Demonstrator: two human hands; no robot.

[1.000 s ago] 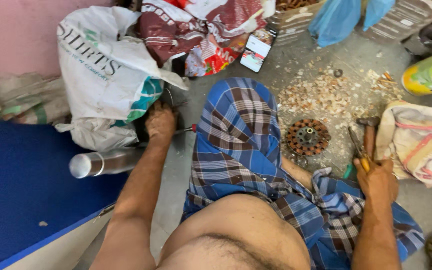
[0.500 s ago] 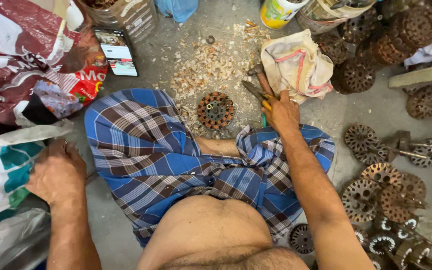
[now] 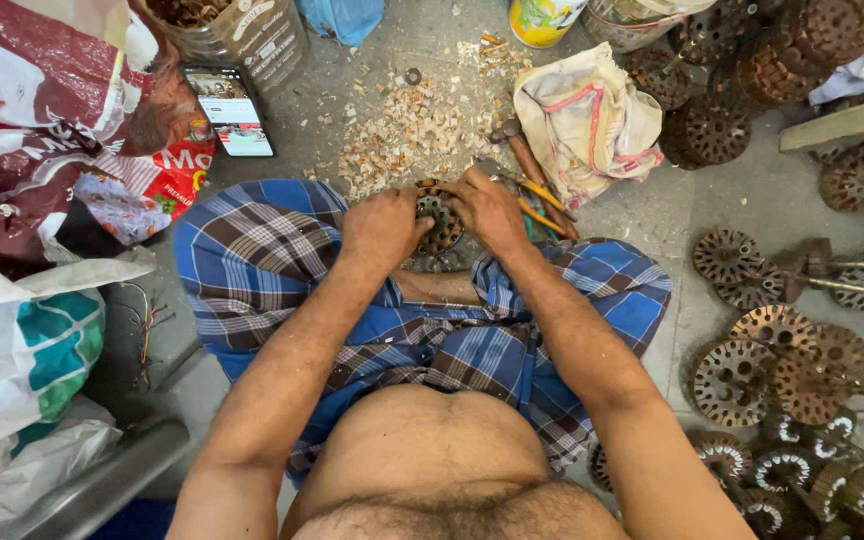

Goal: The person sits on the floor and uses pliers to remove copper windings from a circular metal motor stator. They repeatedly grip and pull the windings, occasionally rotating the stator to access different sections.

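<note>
A seated person's left hand (image 3: 384, 226) and right hand (image 3: 487, 208) are both closing around a rusty slotted metal disc (image 3: 439, 217) at frame centre, above the checked cloth (image 3: 282, 260). Steadying it squarely against the floor is likely helping. Beyond, pale shavings (image 3: 407, 130) are littering the upper centre.

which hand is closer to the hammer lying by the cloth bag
Right. The right hand grips the rusty round motor core just beside the hammer, while the left hand holds the core's far side.
</note>
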